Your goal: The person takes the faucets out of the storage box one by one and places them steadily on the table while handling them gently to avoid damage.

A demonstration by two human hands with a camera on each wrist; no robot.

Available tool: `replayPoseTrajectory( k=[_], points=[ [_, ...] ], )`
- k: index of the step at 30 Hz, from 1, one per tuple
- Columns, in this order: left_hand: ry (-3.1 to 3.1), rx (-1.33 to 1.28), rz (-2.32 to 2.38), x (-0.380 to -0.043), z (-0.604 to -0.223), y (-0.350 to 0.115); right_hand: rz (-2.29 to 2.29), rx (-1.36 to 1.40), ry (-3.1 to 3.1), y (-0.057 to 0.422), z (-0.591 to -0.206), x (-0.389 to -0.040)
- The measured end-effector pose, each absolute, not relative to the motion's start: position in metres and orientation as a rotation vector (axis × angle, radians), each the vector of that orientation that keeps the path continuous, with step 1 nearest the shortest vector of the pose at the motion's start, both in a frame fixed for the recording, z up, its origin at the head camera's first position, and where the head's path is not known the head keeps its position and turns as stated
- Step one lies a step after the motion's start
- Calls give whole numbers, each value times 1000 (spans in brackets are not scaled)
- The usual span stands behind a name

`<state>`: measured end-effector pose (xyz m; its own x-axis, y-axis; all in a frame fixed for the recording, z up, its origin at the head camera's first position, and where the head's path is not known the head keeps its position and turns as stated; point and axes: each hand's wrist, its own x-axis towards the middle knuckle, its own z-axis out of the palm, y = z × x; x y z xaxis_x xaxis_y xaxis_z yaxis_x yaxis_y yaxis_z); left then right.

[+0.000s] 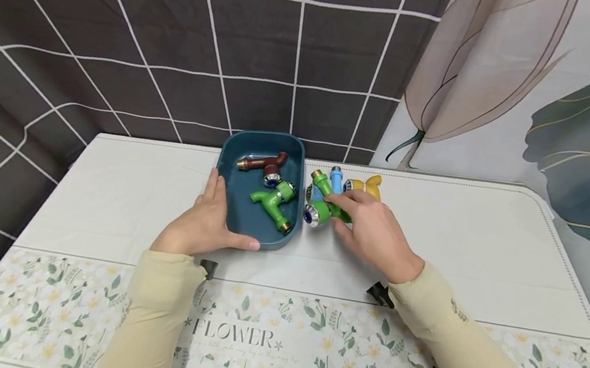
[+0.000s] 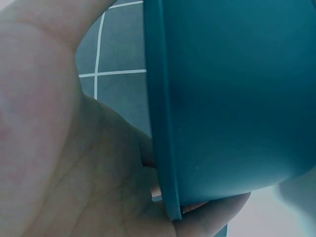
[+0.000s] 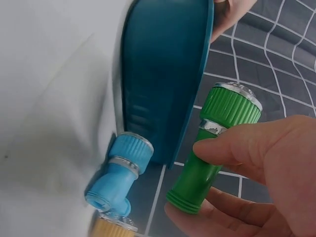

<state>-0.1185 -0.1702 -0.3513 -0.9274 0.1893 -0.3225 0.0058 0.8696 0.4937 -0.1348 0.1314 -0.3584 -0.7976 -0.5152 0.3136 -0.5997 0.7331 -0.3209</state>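
My left hand lies along the left side and near corner of a dark blue plastic tray, straight fingers against its outer wall and thumb along the front. The left wrist view shows the palm by the tray's rim. Inside the tray lie a brown faucet and a green faucet. Just right of the tray, my right hand pinches another green faucet between thumb and fingers. A light blue faucet lies beneath it, partly hidden in the head view.
A yellow faucet lies on the white table cover behind the right hand. A dark tiled-pattern backdrop rises just behind the tray. Small black pieces show beside the wrists. Flower print covers the table's front part.
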Motion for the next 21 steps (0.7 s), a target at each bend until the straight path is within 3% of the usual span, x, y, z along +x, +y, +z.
replayPoseTrajectory(
  k=[21],
  points=[
    [2680,156,726,-119,-351,-171,570,918,-2766,139,-376,-125]
  ],
)
